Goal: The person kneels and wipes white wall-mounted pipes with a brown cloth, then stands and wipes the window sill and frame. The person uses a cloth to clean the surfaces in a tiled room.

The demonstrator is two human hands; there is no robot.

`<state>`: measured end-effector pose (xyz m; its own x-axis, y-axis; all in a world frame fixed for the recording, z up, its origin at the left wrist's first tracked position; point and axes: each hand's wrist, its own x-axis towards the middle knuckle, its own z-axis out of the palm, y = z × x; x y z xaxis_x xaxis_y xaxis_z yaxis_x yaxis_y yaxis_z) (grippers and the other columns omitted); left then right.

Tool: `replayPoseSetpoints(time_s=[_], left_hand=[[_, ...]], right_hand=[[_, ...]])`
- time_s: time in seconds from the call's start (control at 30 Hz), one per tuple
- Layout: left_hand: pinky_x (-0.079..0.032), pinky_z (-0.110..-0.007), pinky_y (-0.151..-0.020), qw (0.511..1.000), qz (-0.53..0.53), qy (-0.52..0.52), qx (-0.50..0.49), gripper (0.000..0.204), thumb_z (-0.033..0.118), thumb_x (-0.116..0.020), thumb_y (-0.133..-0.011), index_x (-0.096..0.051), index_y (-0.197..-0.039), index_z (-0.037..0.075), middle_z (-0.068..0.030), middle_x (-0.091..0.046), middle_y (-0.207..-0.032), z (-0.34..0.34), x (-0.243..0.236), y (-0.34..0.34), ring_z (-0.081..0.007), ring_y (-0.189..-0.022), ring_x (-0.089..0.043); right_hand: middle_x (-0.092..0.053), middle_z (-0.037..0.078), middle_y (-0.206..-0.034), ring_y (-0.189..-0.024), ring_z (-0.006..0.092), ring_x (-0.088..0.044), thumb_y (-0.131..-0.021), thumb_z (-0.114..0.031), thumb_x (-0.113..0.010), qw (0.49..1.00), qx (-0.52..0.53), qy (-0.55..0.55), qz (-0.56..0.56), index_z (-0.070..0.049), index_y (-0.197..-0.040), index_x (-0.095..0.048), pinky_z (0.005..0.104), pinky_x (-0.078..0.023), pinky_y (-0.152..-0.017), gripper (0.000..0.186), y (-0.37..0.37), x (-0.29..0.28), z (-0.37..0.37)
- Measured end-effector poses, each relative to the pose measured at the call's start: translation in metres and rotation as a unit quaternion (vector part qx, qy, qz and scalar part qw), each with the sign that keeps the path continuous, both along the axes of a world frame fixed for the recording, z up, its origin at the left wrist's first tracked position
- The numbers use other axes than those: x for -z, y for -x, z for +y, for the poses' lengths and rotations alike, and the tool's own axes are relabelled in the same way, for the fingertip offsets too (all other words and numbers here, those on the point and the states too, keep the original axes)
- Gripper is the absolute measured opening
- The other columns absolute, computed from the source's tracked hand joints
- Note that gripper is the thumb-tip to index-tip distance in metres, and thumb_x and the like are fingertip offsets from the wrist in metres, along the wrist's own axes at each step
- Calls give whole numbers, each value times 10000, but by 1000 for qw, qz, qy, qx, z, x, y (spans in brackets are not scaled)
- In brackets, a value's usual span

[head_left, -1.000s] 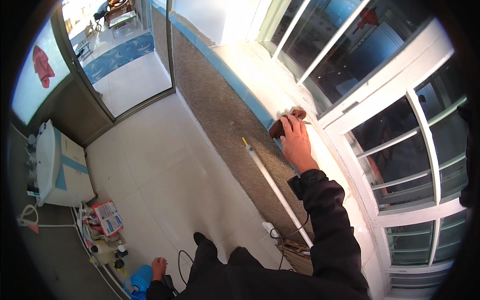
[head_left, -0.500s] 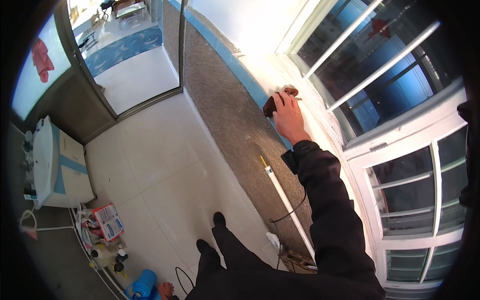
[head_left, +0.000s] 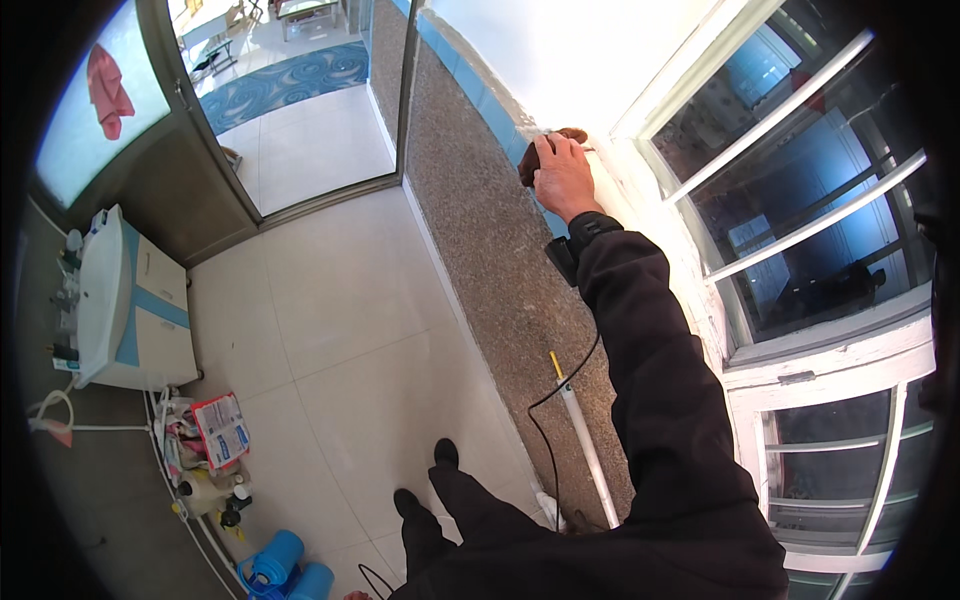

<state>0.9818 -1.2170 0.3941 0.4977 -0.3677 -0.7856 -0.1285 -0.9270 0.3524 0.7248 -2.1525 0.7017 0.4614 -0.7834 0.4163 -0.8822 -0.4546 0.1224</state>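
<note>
My right hand (head_left: 566, 180) is closed on a dark brown cloth (head_left: 529, 167). It presses the cloth against the sill under the window, where the blue tile edging (head_left: 478, 92) meets the pale ledge. A dark device is strapped at that wrist, and a thin black cable (head_left: 541, 410) hangs from the arm. Of my left hand (head_left: 357, 596) only a sliver shows at the lower edge; its fingers are hidden.
A white pipe with a yellow tip (head_left: 588, 450) leans by the speckled wall (head_left: 470, 190). White-framed windows (head_left: 800, 395) stand at right. On the left are a washbasin cabinet (head_left: 160, 300), bottles and packages (head_left: 221, 430), and blue containers (head_left: 279, 556). An open doorway lies ahead.
My right hand has slid farther along the sill with the cloth, away from me. My left hand has mostly dropped out of the picture. The view has shifted slightly.
</note>
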Motion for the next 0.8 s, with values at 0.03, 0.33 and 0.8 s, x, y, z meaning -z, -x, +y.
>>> replayPoseSetpoints(time_s=[0.03, 0.33, 0.8], left_hand=[[-533, -540, -778, 1000, -4, 7, 5, 293, 430, -599, -1009, -737, -1081, 181, -86, -703, -1110, 0, -1, 2, -362, -958, -657], [-539, -557, -759, 971, -80, 178, 138, 290, 438, -625, -992, -748, -1077, 190, -87, -719, -1039, 5, 5, -22, -366, -914, -676], [-488, -533, -594, 947, -92, 272, 142, 217, 222, -805, -828, -630, -885, 107, -185, -646, -768, 2, 23, -107, -439, -705, -659]], right_hand=[[-536, 151, -1514, -1395, 394, -493, -879, -124, -737, 1000, -15, 4, -10, -121, -1496, -527, 486, -428, -1169, 652, 1, 0, 2], [-558, 156, -1488, -1365, 401, -517, -866, 0, -676, 998, -38, 16, -56, -116, -1462, -572, 486, -445, -1167, 616, 45, -1, 74], [-541, 108, -1510, -1408, 379, -505, -846, 10, -666, 993, 85, -38, -70, -156, -1481, -571, 468, -431, -1197, 663, 178, -20, 331]])
